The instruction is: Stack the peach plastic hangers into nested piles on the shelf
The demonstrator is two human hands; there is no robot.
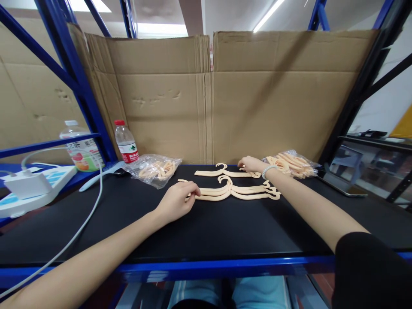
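Beige plastic clothes hangers lie flat on the black tabletop (pixel 212 236) in front of me. Nearer to me is a stack of front hangers (pixel 214 197), overlapping, with their hooks in the middle. My left hand (pixel 178 199) has its fingers curled round the left ends of this stack, which it partly hides. Behind the stack lies a single back hanger (pixel 209 173). Reaching over that hanger's right arm, my right hand (pixel 252 164) wears a beaded bracelet, and its bent fingers close on the arm. The exact fingertip contact is partly hidden.
Clear bags of beige hanger parts lie at left (pixel 159 169) and right (pixel 292 163). A red-capped bottle (pixel 126 143), a brush-like handle (pixel 101 176) and a power strip (pixel 58 189) with a white cable are at left. A phone-like device (pixel 343 184) lies at right. Cardboard (pixel 273 98) walls the back.
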